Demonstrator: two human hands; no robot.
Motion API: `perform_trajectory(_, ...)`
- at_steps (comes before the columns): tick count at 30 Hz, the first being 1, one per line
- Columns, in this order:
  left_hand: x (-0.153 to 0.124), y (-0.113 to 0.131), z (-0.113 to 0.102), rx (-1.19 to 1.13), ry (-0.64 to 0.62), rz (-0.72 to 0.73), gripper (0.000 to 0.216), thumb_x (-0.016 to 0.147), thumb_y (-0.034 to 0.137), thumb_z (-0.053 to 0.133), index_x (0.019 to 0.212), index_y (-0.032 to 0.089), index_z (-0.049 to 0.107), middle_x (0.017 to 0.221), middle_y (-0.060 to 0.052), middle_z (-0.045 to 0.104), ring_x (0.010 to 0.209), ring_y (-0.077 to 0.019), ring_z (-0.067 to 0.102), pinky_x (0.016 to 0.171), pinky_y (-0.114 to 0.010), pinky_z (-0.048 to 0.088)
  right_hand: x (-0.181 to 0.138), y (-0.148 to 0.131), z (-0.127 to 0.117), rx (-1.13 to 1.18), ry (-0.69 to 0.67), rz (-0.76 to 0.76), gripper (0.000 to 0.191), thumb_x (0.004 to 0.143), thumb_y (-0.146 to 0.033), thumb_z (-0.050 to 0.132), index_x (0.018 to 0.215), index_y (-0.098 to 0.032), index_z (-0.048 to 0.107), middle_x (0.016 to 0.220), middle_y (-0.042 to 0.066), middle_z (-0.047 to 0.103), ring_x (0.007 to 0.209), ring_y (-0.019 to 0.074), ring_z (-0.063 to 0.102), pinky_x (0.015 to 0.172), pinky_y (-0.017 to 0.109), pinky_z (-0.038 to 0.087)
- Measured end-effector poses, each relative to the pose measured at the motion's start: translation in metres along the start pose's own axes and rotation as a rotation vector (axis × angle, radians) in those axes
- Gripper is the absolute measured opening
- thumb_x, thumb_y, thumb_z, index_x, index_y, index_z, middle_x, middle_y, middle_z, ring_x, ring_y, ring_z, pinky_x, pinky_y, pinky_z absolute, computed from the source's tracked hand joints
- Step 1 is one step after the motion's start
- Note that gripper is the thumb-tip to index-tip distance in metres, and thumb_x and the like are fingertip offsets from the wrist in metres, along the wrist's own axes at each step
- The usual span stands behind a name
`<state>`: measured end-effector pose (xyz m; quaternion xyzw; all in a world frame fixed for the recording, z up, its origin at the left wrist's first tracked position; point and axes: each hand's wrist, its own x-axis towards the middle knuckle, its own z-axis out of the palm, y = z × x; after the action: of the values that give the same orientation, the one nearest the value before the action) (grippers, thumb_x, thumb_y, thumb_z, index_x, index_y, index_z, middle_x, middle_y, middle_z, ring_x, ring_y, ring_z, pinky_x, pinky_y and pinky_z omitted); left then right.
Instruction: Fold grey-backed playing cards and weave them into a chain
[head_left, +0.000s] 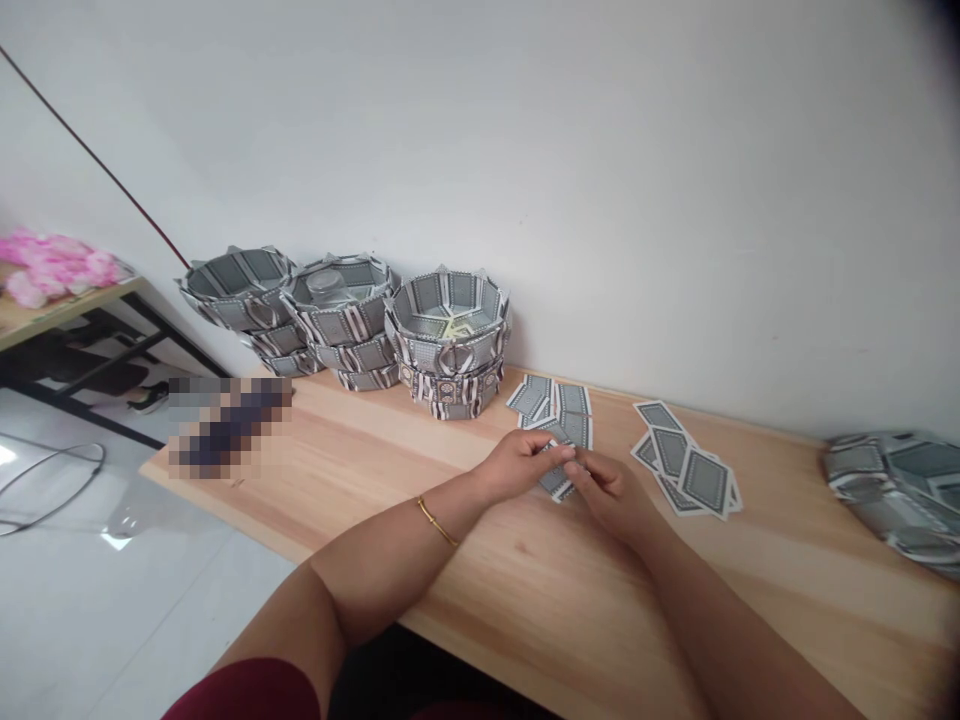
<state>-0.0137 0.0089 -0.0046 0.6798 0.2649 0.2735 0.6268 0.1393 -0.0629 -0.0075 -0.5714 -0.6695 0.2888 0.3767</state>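
Note:
A grey-backed playing card (559, 485) is pinched between my two hands, low over the wooden table. My left hand (521, 462) has its thumb across the card's upper part, and my right hand (606, 488) grips it from the other side with thumb and fingers closed. Whether it is one card or several folded together, I cannot tell. Just behind my hands, loose playing cards (574, 400) lie partly overlapping. A second loose pile of cards (686, 462) is spread to the right of my right hand.
Three stacks of baskets made from folded cards, left (259, 310), middle (345, 325) and right (450, 345), stand along the wall. Another card basket (896, 495) sits at the table's right end. Pink flowers (56, 265) rest on a side table.

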Motion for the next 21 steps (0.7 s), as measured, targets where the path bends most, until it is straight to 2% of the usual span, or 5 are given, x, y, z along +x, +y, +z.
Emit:
perform_trajectory(3,0.000,-0.001,0.000,-0.017,0.008,-0.002,0.045,0.076,0.055,0.051,0.061,0.013,0.046,0.059,0.004,0.034,0.057,-0.0069,0.031,0.053,-0.021,0.026,0.000,0.001,0.000,0.002,0.030,0.013,0.033,0.088,-0.040,0.041,0.063,-0.019,0.049,0.059,-0.002,0.045,0.059,0.0131,0.044,0.055,0.023,0.036)
perform_trajectory(7,0.000,-0.001,0.001,-0.087,0.031,-0.019,0.043,0.076,0.055,0.052,0.068,0.013,0.051,0.062,0.003,0.042,0.060,-0.0072,0.038,0.057,-0.020,0.031,-0.001,0.001,0.000,0.014,0.153,0.063,0.036,0.088,-0.042,0.041,0.061,-0.019,0.044,0.057,-0.003,0.038,0.056,0.0122,0.039,0.052,0.023,0.033)
perform_trajectory(11,0.001,-0.004,0.003,-0.173,0.034,-0.045,0.043,0.076,0.055,0.054,0.076,0.012,0.054,0.066,0.001,0.051,0.061,-0.0080,0.047,0.061,-0.021,0.037,-0.001,-0.002,-0.001,0.059,0.259,0.097,0.038,0.089,-0.044,0.039,0.061,-0.020,0.043,0.056,-0.004,0.039,0.054,0.0121,0.038,0.052,0.024,0.032)
perform_trajectory(16,0.005,-0.010,0.004,-0.285,0.080,-0.057,0.042,0.071,0.052,0.062,0.086,0.012,0.056,0.069,0.002,0.053,0.059,-0.0069,0.047,0.059,-0.021,0.039,-0.001,-0.001,-0.001,0.018,0.247,0.098,0.039,0.089,-0.046,0.040,0.060,-0.020,0.042,0.055,-0.004,0.039,0.053,0.0117,0.038,0.051,0.023,0.031)
perform_trajectory(21,0.005,-0.010,0.003,-0.260,0.094,-0.072,0.039,0.071,0.050,0.063,0.076,0.012,0.054,0.064,0.003,0.051,0.057,-0.0061,0.044,0.057,-0.020,0.037,-0.001,0.002,0.000,-0.008,0.218,0.075,0.040,0.088,-0.046,0.039,0.058,-0.020,0.040,0.054,-0.004,0.037,0.053,0.0114,0.037,0.049,0.023,0.031)
